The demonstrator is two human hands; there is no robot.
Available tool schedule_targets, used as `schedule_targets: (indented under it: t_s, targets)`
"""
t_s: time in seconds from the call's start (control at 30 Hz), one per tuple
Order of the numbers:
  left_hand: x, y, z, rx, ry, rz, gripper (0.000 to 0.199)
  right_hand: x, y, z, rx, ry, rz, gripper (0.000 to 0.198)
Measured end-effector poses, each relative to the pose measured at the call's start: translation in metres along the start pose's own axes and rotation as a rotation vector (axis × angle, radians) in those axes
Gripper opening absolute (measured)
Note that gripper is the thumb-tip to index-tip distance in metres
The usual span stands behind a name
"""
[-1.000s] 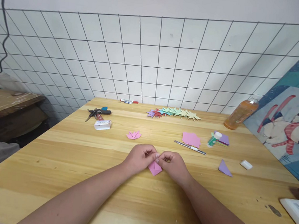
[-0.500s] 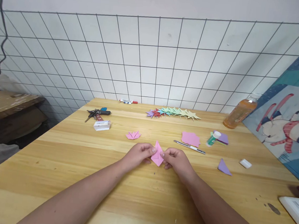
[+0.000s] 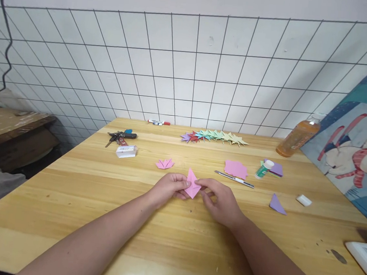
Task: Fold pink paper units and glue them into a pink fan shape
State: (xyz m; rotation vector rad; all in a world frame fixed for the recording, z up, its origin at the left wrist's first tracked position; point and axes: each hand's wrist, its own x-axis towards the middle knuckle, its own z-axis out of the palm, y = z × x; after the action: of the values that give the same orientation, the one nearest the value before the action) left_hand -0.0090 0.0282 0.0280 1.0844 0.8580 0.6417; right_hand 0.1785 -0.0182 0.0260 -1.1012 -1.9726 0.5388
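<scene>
Keys: bunched on the wooden table, with a small white box just in front of them.
Marker: lying along the back edge, red at its right end.
Pink pointed piece: folded, resting just beyond the left hand.
Left grip: narrow, holding the pink paper by its left side, thumb on the face.
Pink paper: between both hands at the middle of the table, folded kite-like, one point away from the person.
Star row: folded shapes overlapping at the back, purple through red and green to cream.
Right hand: fingertips touching the paper's right edge; whether its grip pinches, I cannot tell.
Pink sheets: stacked flat, a slim pen-like tool before them.
Glue stick: leaning by purple sheets.
Purple triangle: nearer the person.
Bottle: amber, tilted-looking, at the back.
Eraser: white, farthest right of these.
</scene>
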Motion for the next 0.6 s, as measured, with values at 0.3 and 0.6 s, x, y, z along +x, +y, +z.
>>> schedule_targets:
  t_s: [0.3,0.6]
  targets:
    - [-0.0035,0.0003,0.0021,-0.092,-0.098,-0.048,0.025,0.0023,0.0083,-0.0007,-0.168,0.057,-0.144,0.020]
    - [-0.0033,-0.0009,0.0031,0.005,-0.113,0.001,0.029,0.0037,0.0048,0.0050,0.140,0.108,0.118,0.008]
